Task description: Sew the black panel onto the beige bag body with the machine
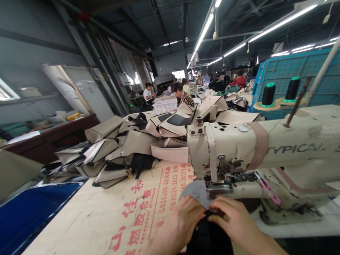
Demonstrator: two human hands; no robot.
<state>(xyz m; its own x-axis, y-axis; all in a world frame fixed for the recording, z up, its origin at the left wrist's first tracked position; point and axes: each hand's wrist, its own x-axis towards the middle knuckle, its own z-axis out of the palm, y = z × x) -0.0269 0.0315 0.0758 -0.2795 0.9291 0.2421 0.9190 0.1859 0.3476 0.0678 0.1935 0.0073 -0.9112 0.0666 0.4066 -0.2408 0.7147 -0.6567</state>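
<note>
Black piece [209, 235], one, hangs between left hand [183, 217] and right hand [236, 216], both pinching its far edge, presumably for steadiness, with grey piece [193, 190] just beyond and machine [239, 141] ahead of the right.

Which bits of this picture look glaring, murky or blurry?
In the head view, the ceiling tube lights glare plain white; in the same head view, the black piece by the left hand and right hand is too dark to show much detail; also in the head view, the far person in white looks small and indistinct.
</note>
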